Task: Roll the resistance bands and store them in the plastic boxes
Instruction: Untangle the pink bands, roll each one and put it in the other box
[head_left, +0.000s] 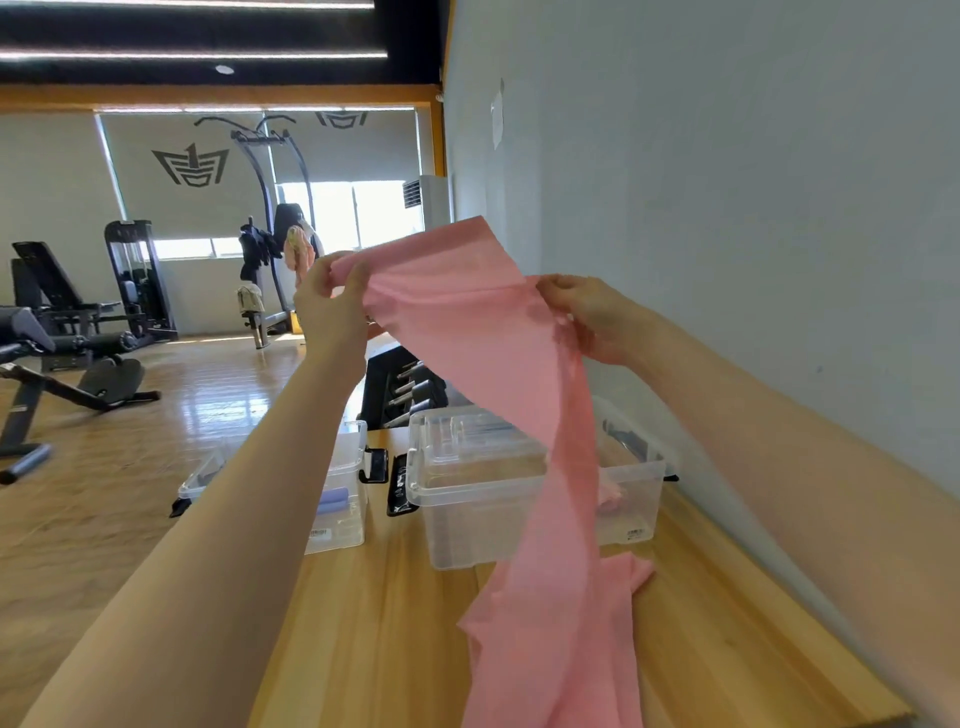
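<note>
I hold the pink resistance band (467, 332) up above the table (395, 623), stretched flat between my hands. My left hand (330, 304) pinches its top edge on one side, my right hand (587, 317) grips the other. The band's long tail hangs down in front of the right clear plastic box (478, 499) and trails onto the table. The left plastic box (343, 499) stands just beside it.

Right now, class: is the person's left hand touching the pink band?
Touching. The head view shows the left hand pinching the upper edge of the pink band, thumb over the material.
</note>
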